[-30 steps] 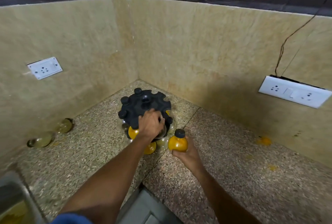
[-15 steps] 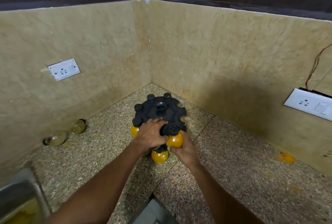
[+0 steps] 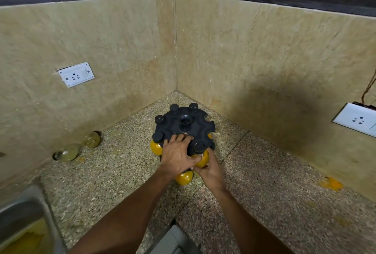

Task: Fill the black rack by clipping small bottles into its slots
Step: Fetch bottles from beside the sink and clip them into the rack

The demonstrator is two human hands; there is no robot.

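Observation:
A round black rack (image 3: 190, 126) with notched slots stands in the counter's corner. Several black-capped bottles hang in its slots. My left hand (image 3: 177, 155) presses flat on the rack's near edge. My right hand (image 3: 210, 170) grips an orange bottle (image 3: 202, 159) from below, its black cap (image 3: 198, 147) sitting in a near slot. Another orange bottle (image 3: 155, 146) hangs at the rack's left. A further orange bottle (image 3: 184, 178) shows below my hands. The slots on the right side are empty.
Two clear empty bottles (image 3: 67, 153) (image 3: 92, 139) lie by the left wall. A steel sink (image 3: 24, 221) is at the lower left. White sockets (image 3: 76, 74) (image 3: 358, 120) are on both walls. An orange stain (image 3: 331, 183) marks the speckled counter (image 3: 274, 192) at right.
My right hand brought the orange bottle from the counter up to the rack and pushed its cap into a near slot. My left hand stayed on the rack. The camera shifted left.

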